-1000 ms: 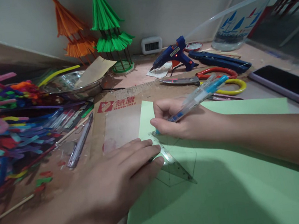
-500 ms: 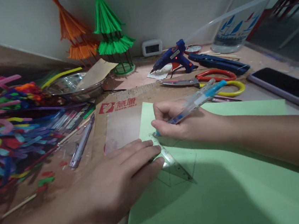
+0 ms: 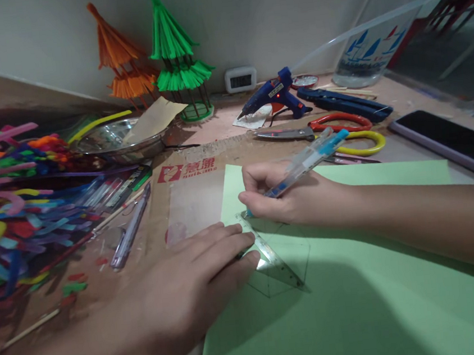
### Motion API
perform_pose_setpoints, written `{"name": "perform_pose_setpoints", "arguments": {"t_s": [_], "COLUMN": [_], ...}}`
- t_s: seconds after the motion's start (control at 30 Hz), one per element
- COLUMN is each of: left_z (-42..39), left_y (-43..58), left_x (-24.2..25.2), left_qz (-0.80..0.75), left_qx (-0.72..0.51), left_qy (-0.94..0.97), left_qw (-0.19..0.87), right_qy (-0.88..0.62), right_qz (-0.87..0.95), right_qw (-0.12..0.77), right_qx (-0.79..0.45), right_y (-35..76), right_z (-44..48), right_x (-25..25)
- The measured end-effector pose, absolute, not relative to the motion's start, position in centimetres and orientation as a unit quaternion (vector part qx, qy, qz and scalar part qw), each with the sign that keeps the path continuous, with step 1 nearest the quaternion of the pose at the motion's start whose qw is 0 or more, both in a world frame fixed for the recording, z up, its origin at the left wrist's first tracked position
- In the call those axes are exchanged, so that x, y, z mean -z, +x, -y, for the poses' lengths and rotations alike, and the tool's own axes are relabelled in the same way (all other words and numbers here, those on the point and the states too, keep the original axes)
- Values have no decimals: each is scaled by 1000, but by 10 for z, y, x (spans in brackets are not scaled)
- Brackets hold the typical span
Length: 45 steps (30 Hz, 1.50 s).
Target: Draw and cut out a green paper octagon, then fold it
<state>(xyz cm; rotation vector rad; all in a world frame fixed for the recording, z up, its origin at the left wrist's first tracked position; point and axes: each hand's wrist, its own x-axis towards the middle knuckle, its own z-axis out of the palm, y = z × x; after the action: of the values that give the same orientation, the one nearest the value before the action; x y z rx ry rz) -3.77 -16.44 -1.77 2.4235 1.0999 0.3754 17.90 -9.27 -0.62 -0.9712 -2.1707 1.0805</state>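
My left hand lies flat with its fingers stretched out, pressing a clear plastic triangle ruler onto a light green sheet of paper. My right hand is closed round a clear pen with blue parts. The pen's tip touches the paper at the ruler's far corner. Both forearms rest over the desk, the right one across the green sheet.
A heap of coloured straws fills the left. Behind are a metal bowl, orange and green straw trees, a blue glue gun, scissors and a phone. Pens lie on brown cardboard.
The view has shifted slightly. Both hands hold nearly the same place, with the pen still at the ruler's far corner.
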Motion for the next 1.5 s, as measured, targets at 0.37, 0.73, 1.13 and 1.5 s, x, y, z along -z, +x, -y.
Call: {"name": "perform_pose_setpoints", "arguments": {"t_s": [0.37,0.73,1.13,1.5], "left_z": [163,166,164,165], "left_y": [-36,-39,-37,-38], "left_x": [16,18,15,17], "left_qz": [-403,-420,-417,-414], "left_qx": [-122,-123,-120,-118], "left_qy": [876,861,869,872], "left_qw": [237,258,239,232], "right_qy": [-370,-377,-376,-378], "right_qz": [791,793,785,782], "right_qw": [260,255,252,250], "right_qx": [-412,-405,-422,-428], "right_y": [179,178,179,178], "right_z": [94,93,93,93], "right_x": [6,5,5,5]}}
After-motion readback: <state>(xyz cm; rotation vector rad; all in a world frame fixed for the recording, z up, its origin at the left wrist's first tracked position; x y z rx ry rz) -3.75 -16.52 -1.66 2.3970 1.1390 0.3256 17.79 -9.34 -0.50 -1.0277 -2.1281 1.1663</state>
